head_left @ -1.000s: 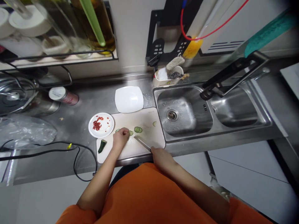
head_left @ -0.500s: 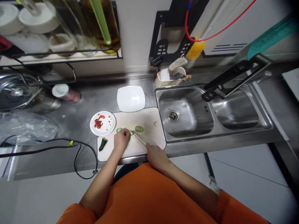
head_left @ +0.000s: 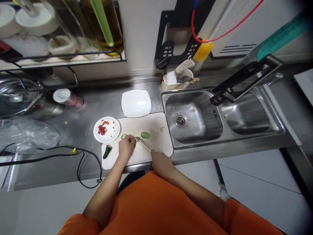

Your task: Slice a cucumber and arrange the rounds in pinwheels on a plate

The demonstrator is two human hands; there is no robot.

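My right hand [head_left: 161, 162] is closed around the handle of a knife [head_left: 145, 146], its thin blade slanting left across the cutting board [head_left: 156, 147]. The blade's tip touches or nearly touches cucumber slices [head_left: 137, 139]. Beside them my left hand [head_left: 126, 146] has its fingers drawn together on a cucumber piece, mostly hidden by the fingers. Another cut cucumber piece [head_left: 124, 136] shows behind that hand. Overlapping cucumber rounds [head_left: 145, 135] lie to the right, a small slice [head_left: 162, 129] farther off. A dark green cucumber end [head_left: 107, 151] rests at the board's left.
A white plate [head_left: 117, 135] with chopped red bits overlaps the board's left corner. Behind the board stands a white square dish [head_left: 136, 103]. The steel sink [head_left: 195, 121] adjoins on the right. Black cables [head_left: 53, 149], a clear plastic bag [head_left: 31, 133] and a canister [head_left: 68, 98] are left.
The view has shifted slightly. Both hands keep nearly the same place, with the knife blade held by the cucumber; little else differs.
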